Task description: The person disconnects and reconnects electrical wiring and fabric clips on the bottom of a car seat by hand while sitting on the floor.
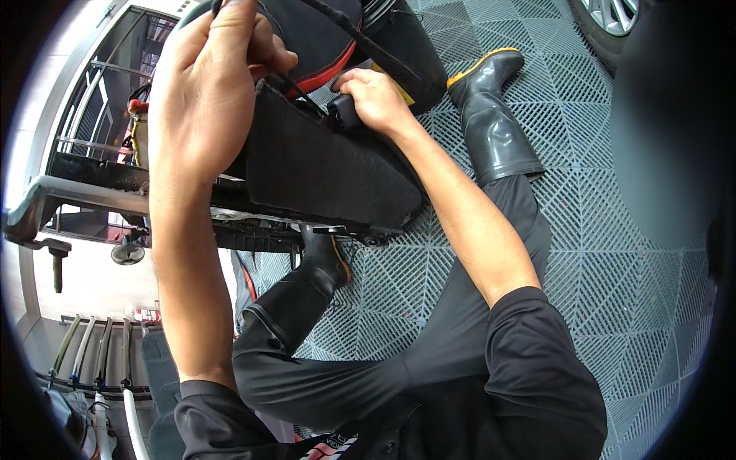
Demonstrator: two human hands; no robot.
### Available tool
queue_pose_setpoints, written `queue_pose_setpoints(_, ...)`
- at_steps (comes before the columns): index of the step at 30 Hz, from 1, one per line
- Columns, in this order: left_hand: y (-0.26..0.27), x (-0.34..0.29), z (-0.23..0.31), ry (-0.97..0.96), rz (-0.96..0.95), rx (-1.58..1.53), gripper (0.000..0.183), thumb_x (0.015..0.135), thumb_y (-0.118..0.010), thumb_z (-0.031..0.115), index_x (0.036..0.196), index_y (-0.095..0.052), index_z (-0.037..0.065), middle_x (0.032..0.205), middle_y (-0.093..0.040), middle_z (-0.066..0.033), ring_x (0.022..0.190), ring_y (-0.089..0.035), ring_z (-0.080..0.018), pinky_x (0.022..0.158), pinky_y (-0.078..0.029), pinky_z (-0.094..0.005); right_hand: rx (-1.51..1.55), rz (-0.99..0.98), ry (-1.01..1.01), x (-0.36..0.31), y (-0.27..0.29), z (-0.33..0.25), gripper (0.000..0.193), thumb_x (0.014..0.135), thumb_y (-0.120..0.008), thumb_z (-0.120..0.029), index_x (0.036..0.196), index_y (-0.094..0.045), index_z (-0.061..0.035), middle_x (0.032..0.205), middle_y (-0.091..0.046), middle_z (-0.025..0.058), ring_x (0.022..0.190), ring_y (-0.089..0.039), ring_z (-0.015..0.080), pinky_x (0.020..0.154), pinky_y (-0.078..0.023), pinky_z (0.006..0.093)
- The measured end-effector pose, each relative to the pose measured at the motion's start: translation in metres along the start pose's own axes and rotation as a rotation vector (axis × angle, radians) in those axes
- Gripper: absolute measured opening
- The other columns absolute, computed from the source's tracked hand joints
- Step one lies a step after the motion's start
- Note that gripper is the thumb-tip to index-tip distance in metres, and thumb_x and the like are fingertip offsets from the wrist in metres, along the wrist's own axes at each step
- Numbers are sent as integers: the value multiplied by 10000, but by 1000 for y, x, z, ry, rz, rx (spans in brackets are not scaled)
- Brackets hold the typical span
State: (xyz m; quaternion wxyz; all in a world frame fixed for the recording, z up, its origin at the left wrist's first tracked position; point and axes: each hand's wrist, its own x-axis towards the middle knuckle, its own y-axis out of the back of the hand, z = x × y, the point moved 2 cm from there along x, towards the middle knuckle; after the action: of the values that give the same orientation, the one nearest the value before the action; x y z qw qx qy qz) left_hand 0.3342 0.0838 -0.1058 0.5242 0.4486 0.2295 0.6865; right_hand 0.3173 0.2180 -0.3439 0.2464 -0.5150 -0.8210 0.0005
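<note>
Work seems unfinished: a thin cord [304, 96] is pinched by the left hand [205, 92], a black fitting [346, 113] gripped by the right hand [377, 100]

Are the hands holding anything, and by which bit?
The left hand seems to pinch something dark, but which part can't be told. The right hand is on a black piece; whether it grips is unclear.

Grated grey floor [590, 222] is spreading rightward | spoked wheel [606, 27] is standing near the floor's visible far right corner | black bucket [418, 57] is standing by its far edge | round fan [127, 254] is showing leftward, above long curved strips [103, 353]
</note>
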Motion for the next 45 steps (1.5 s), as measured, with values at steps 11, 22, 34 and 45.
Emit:
queue_pose_setpoints(11,0,-90,37,-400,-157,142,230,919,-563,206,963,-592,-18,930,-587,-113,891,-584,-233,811,-476,-330,-596,-257,624,-58,18,-90,310,840,-618,-143,1131,-684,-58,1092,-684,140,1026,-644,290,918,-496,386)
queue_pose_setpoints(22,134,-287,-72,-48,-91,402,340,853,-715,195,1137,-621,32,1221,-591,-184,1129,-576,-378,960,-476,-421,-575,-593,266,1,28,-71,357,893,-618,-163,1159,-603,75,1071,-692,189,980,-631,239,901,-473,346)
queue_pose_setpoints(34,191,-366,-373,605,91,324,397,925,-610,366,1102,-685,19,1006,-709,-152,962,-677,-271,861,-520,-377,-914,-354,207,41,32,-79,340,907,-611,-182,1140,-616,65,1042,-690,169,949,-623,220,875,-471,335)
queue_pose_setpoints(45,109,-386,-489,874,24,61,325,886,-601,227,1140,-699,50,1061,-728,-143,1032,-684,-275,925,-519,-376,-1001,-246,166,27,56,-69,328,919,-605,-200,1122,-629,56,1016,-688,150,922,-617,203,851,-469,325)
